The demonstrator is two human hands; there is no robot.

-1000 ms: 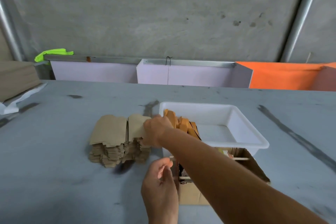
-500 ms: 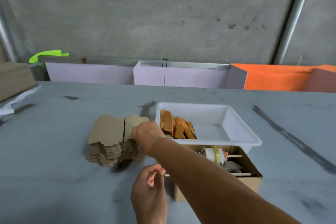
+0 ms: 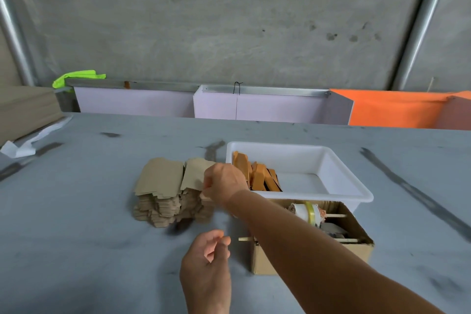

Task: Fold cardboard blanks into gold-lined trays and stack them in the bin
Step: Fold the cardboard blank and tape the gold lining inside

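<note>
Two piles of brown cardboard blanks [image 3: 173, 191] sit side by side on the grey table [image 3: 76, 237], just left of the white bin [image 3: 341, 173], and the right hand [image 3: 224, 183] is down at the right-hand pile, fingers curled and pinching at the near right edge of the top blank, which looks tilted up a touch from the pile beneath. The forearm runs in from the lower right, crossing over the front left corner of an open cardboard box [image 3: 305, 252]. Inside the bin, folded trays [image 3: 257, 176] with orange-gold faces stand on edge, packed against the left wall, while the right part of the bin floor shows bare white. The left hand [image 3: 206, 270] hovers low over the table nearer the person, apart from the piles, fingers loosely curled with the thumb close to the fingertips, gripping nothing. The cardboard box sits touching the bin's near wall and holds a roll of tape [image 3: 308, 211] on a thin wooden stick, plus some odds and ends too small to make out. Further off, pale lilac panels [image 3: 254, 107] and an orange one [image 3: 397, 109] line the table's far edge, a bright green cloth [image 3: 76, 76] sits at the far left, and a grey concrete wall [image 3: 229, 20] rises behind.
</note>
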